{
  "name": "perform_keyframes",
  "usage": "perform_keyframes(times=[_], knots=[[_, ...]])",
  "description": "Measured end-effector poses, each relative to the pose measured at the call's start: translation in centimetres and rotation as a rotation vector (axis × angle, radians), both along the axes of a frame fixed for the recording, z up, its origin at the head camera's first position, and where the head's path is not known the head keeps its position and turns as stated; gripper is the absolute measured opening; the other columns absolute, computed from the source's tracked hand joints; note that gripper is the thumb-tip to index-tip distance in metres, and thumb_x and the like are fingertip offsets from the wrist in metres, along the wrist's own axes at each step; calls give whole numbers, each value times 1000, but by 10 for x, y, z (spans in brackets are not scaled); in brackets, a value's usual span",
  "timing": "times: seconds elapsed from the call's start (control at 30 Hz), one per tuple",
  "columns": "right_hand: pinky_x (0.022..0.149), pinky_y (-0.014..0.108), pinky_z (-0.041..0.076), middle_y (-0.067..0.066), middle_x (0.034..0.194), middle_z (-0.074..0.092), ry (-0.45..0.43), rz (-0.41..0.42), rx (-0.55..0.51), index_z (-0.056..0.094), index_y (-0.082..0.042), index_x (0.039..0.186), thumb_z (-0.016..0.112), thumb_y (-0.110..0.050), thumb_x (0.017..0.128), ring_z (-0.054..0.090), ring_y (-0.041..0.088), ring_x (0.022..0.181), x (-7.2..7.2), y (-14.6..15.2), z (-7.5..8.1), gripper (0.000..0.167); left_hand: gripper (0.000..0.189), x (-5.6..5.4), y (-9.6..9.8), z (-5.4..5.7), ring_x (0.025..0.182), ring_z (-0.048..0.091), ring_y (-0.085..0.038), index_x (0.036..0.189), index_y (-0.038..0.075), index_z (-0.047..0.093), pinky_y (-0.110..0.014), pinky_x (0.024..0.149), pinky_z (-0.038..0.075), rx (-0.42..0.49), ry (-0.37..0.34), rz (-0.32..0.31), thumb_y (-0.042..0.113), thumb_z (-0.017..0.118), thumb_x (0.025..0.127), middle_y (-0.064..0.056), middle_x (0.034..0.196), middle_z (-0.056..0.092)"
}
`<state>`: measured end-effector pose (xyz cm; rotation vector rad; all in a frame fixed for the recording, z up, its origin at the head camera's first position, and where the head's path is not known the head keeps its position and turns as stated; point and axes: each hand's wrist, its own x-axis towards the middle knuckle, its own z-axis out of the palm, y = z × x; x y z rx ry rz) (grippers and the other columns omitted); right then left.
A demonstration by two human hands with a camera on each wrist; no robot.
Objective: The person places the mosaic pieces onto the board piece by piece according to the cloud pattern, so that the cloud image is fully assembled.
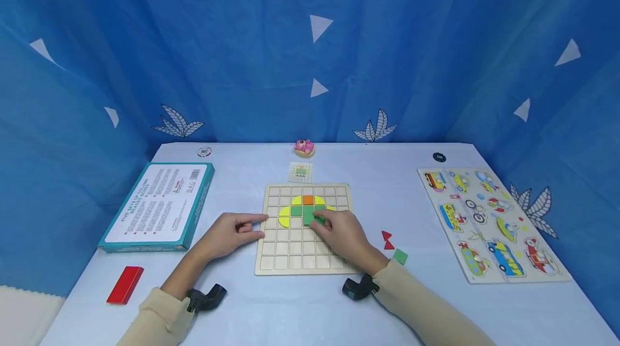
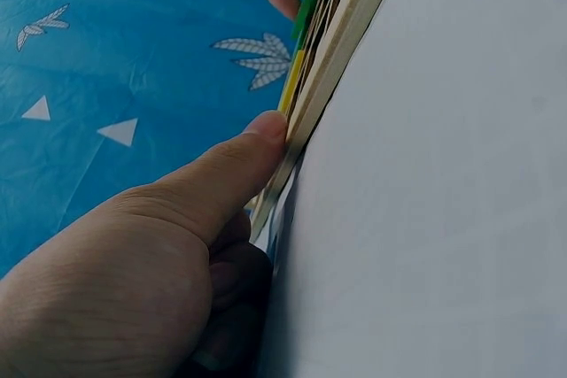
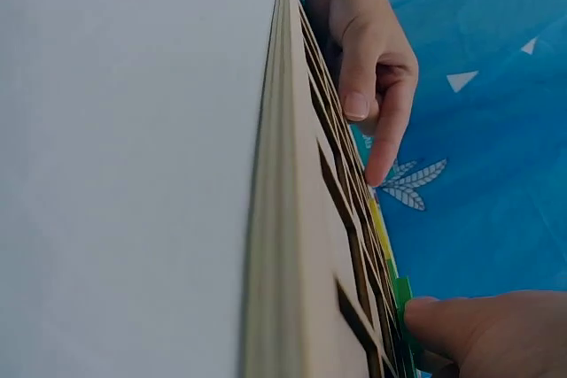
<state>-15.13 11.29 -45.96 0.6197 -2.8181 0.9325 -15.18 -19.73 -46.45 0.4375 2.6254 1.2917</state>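
Observation:
A wooden grid board (image 1: 281, 264) lies in front of me, with yellow rounded tiles (image 1: 284, 221), an orange square tile (image 1: 308, 200) and green square tiles (image 1: 296, 210) set in its upper cells. My left hand (image 1: 225, 234) touches the board's left edge with outstretched thumb and index finger, the other fingers bent under. Over the middle of the pattern, my right hand (image 1: 345, 234) pinches a green square tile (image 3: 404, 297) by its edge, close to the grid. That hand covers part of the pattern's right side.
Behind the board lie a small pattern card (image 1: 300, 172) and a pink figurine (image 1: 304, 147). Two red triangles (image 1: 386, 235) and a loose green square (image 1: 400, 256) lie right. A teal box (image 1: 155, 206) and red block (image 1: 125, 285) are left; a picture puzzle (image 1: 489, 227) is far right.

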Motion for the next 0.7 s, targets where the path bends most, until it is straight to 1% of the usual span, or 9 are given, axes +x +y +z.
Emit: perform_keyframes(times=[0.23, 0.37, 0.6, 0.7], knots=[[44, 22, 26, -13, 49, 40, 27, 8, 43, 76, -17, 123, 75, -37, 95, 35, 2, 43, 1, 0, 0, 34, 45, -1, -1, -1, 58, 46, -12, 130, 22, 72, -26, 61, 40, -9, 0, 2, 38, 81, 88, 6, 62, 48], [44, 21, 26, -13, 49, 40, 30, 9, 51, 77, -17, 122, 75, -35, 96, 35, 2, 43, 2, 0, 1, 32, 45, -1, -1, -1, 58, 45, -12, 130, 22, 72, -26, 62, 41, -9, 6, -6, 38, 81, 89, 6, 63, 47], [44, 22, 27, -13, 49, 40, 18, 22, 24, 78, -18, 119, 76, -32, 95, 34, 2, 42, 3, 1, 4, 28, 43, -1, 0, 1, 57, 44, -11, 129, 22, 73, -26, 60, 40, -10, 12, -2, 36, 81, 89, 7, 62, 46], [44, 23, 27, -13, 48, 38, 3, 22, 0, 78, -19, 119, 76, -31, 95, 32, 3, 42, 5, 5, 7, 27, 43, 0, 1, 0, 57, 45, -12, 129, 22, 73, -26, 59, 39, -9, -1, 4, 36, 81, 89, 6, 62, 46]])
